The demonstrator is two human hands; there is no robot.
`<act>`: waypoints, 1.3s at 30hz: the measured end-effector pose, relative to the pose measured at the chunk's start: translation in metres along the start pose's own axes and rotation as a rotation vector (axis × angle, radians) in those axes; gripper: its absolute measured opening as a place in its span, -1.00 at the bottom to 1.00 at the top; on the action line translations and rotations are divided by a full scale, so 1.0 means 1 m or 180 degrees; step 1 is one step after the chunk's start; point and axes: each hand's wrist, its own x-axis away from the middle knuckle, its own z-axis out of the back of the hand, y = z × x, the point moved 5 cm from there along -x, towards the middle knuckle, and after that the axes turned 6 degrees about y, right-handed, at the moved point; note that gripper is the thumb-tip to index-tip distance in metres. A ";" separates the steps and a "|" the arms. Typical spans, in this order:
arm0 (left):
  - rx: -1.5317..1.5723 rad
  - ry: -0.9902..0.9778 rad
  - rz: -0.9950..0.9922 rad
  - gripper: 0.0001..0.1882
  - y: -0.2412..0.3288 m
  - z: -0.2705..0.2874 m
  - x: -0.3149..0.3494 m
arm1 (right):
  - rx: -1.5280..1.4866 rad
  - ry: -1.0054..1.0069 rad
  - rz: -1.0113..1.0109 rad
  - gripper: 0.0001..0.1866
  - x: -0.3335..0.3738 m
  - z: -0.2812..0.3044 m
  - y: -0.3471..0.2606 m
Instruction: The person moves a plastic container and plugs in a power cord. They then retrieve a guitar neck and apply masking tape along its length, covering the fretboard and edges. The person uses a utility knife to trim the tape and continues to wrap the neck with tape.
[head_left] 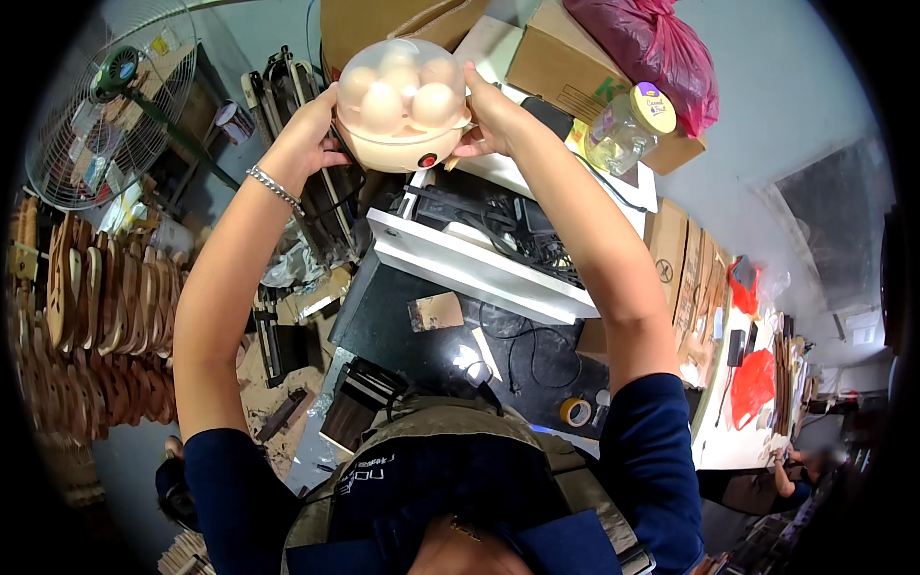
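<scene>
eggs [382, 108], pale brown, loaded under clear plastic dome lid [402, 48] of round cream egg cooker [388, 153]; filling and covering look done. left hand [314, 126] and right hand [489, 113] clasp opposite sides, cooker aloft beyond long white board [479, 264], not yet set down.

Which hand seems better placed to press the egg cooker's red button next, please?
Probably the right hand: the red button sits right of centre on the cream base, nearer to this hand than to the left hand.
</scene>
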 end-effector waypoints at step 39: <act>-0.0037 -0.0353 0.0045 -0.57 -0.003 0.005 -0.016 | -0.0112 -0.0060 -0.0081 -0.06 0.003 -0.003 0.011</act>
